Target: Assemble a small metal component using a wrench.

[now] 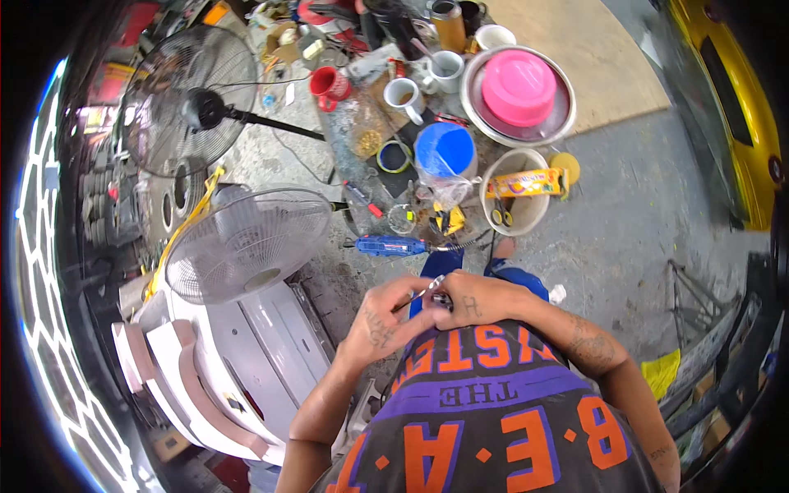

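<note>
Close against my shirt, both hands meet around a small dark, shiny piece (442, 301) whose kind I cannot make out. My left hand (380, 325) comes from the left, its fingers closed toward the piece, with a thin bright part (429, 287) by the fingertips. From the right, my right hand (475, 301) curls around the same piece and partly hides it. Just beyond the hands lies a blue handheld power tool (391, 246) with a cord. Past it are a clear cup (403, 218) and a yellow-and-black tool (448, 219).
A white bucket (536, 223) carries a yellow package (526, 182) and scissors (502, 217). Beyond stand a blue-topped container (445, 151), mugs (403, 97) and a pink bowl (518, 86) in a metal basin. Two fans (246, 242) and white car panels (271, 349) are left; a yellow car (723, 99) is right.
</note>
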The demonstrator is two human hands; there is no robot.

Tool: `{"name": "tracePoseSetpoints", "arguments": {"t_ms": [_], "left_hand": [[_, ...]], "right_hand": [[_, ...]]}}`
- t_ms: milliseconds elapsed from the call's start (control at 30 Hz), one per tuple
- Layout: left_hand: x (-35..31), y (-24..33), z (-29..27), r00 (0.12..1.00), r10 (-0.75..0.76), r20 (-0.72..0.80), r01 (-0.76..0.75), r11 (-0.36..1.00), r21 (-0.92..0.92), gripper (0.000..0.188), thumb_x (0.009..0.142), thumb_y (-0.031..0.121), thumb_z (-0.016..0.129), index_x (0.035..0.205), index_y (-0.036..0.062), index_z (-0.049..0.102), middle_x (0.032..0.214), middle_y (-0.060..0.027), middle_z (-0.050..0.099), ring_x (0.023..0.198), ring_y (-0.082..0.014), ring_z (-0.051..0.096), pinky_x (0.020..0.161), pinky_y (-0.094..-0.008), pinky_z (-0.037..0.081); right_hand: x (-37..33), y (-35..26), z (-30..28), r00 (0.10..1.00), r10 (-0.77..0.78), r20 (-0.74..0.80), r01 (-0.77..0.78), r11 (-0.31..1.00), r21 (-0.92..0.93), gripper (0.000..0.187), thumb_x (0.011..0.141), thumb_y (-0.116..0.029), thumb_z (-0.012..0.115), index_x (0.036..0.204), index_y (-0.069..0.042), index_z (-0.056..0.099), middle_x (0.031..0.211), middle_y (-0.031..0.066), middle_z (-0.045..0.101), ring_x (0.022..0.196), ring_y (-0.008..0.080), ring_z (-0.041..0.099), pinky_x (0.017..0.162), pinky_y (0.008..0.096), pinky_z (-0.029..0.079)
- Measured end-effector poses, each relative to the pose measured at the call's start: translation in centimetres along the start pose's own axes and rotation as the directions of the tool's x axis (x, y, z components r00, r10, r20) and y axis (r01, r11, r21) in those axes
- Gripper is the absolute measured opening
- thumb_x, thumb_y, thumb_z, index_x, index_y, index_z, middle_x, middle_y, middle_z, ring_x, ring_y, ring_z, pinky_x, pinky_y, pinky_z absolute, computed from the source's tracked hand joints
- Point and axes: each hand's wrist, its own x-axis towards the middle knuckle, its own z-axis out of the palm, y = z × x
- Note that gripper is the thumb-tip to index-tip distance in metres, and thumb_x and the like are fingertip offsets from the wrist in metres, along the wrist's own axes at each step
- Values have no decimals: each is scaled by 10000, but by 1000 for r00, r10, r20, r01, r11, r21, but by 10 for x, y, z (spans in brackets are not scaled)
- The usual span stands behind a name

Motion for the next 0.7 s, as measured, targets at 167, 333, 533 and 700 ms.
{"name": "tracePoseSetpoints", "arguments": {"t_ms": [167,333,533,700], "left_hand": [[-6,-7,5,988,127,-82,-128,992,-7,214,833,43,720,1032,6,650,920,-32,618,582,-36,426,518,-209,360],[-8,-29,-8,963,208,-172,-210,978,6,232,823,44,734,1040,14,661,870,-6,620,554,-31,394,506,-213,332],[-9,-41,-46,997,-10,-75,10,1000,-7,206,822,98,751,993,10,678,779,14,589,564,-33,387,507,-221,304],[2,-67,-55,999,11,-38,-20,967,-252,230,858,149,712,1027,3,655,815,-39,650,615,-94,519,575,-240,408]], "right_hand": [[7,25,14,999,-1,51,0,1000,29,365,740,-219,688,910,96,615,734,255,643,644,334,630,630,423,474],[26,15,21,998,19,-52,-23,997,-74,373,729,-236,691,852,108,616,724,260,640,669,337,650,636,414,484],[54,-11,25,992,128,-8,-128,992,9,417,726,-248,686,908,122,625,753,259,654,700,339,660,678,402,497],[62,-11,31,980,170,-102,-172,985,-9,384,726,-211,678,976,79,643,705,185,643,647,271,631,664,389,494]]}}
